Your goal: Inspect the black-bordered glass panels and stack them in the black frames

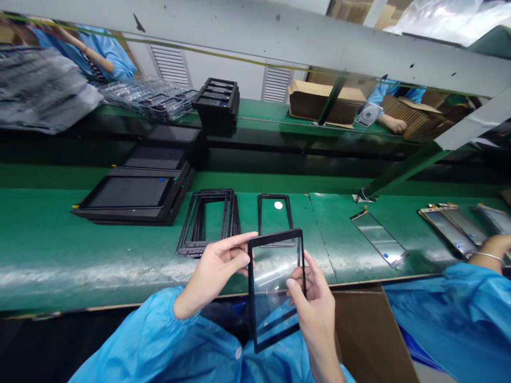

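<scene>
The left hand point(213, 274) and right hand point(313, 303) pinched a black-framed glass panel point(275, 287) by its side edges, raised above the green tabletop point(99, 255); just beyond lay stacked black frames point(207, 223), and off to the right a co-worker's hand point(493, 252) sat near more panels point(449, 231).

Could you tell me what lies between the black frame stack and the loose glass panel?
A single black frame lies there, in the head view.

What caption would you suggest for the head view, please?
Left hand and right hand hold a black-framed glass panel over a green conveyor, beside stacked frames.
</scene>
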